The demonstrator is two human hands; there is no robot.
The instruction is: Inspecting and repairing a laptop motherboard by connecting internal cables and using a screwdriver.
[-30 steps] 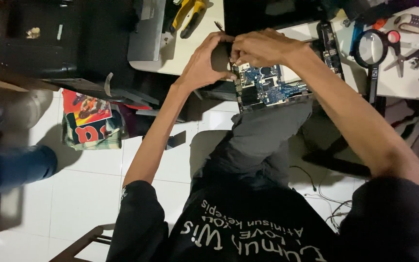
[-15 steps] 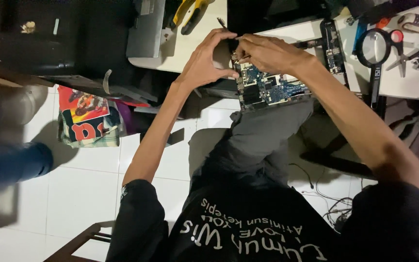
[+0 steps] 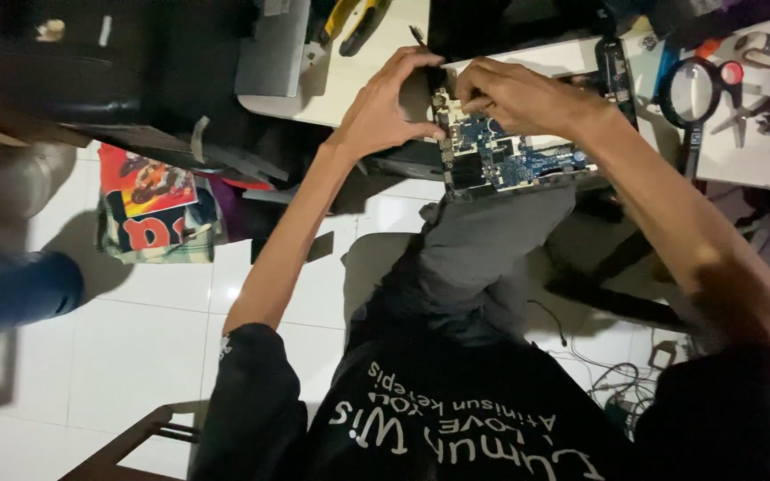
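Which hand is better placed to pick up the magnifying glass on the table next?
Right. The right hand rests on the blue circuit board, on the same side as the magnifying glass. The left hand grips the board's far edge and would have to cross over.

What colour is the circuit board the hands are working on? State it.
Blue, with dark chips and silvery parts: the circuit board, seen in the head view.

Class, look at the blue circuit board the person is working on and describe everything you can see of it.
The circuit board is blue, rectangular and crowded with small dark chips and silvery parts. It lies roughly flat at the white table's near edge, above the person's grey-clad knee. The left hand curls at its upper left corner; the right hand presses its top edge.
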